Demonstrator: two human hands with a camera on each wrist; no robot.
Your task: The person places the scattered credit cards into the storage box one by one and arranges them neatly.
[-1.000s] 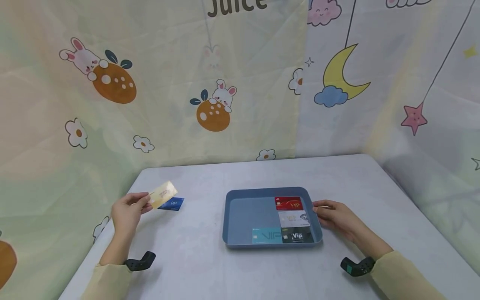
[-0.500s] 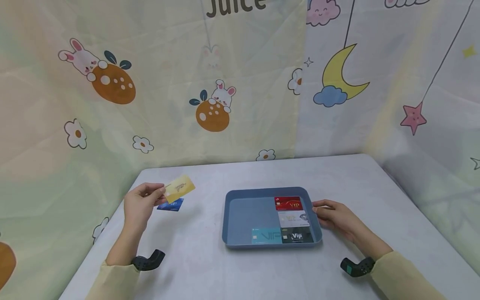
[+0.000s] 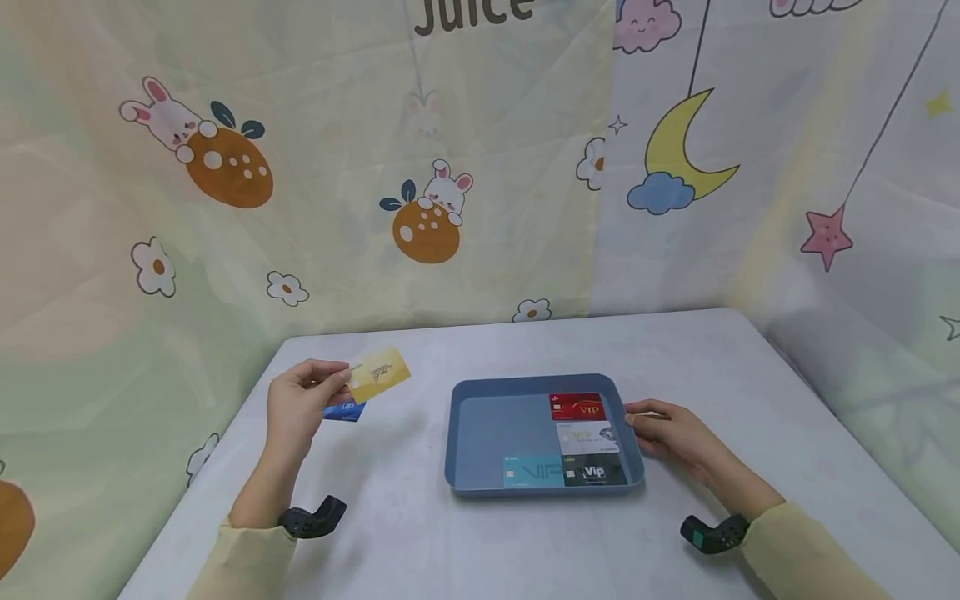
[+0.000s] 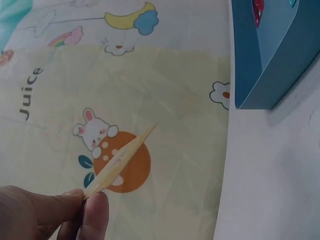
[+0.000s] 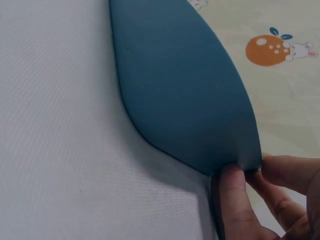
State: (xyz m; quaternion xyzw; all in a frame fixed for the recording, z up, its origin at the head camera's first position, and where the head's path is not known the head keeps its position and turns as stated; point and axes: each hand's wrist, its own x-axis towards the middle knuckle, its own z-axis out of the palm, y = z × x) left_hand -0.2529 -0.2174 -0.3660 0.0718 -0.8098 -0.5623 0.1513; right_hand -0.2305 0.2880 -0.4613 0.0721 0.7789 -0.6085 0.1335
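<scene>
My left hand [image 3: 297, 404] pinches a yellow card [image 3: 379, 374] by its left end between thumb and fingers, raised above the table. In the left wrist view that yellow card [image 4: 121, 161] is seen nearly edge-on. Partly hidden behind this hand, a blue card [image 3: 345, 412] lies on the table. A blue-grey tray [image 3: 461, 433] stands right of centre. My right hand [image 3: 682, 437] holds its right edge; in the right wrist view the thumb [image 5: 233, 187] presses the outer wall while another fingertip meets the rim.
Inside the tray's right part lie a red card [image 3: 577, 407], a white card [image 3: 587, 437], a black card [image 3: 595, 470] and a teal card [image 3: 532, 472]. The white table [image 3: 480, 550] meets printed cloth [image 3: 330, 167] behind. Each wrist wears a black camera.
My left hand has moved right and slightly away from me, bringing the yellow card closer to the tray. The right hand, tray and cards in it have stayed put.
</scene>
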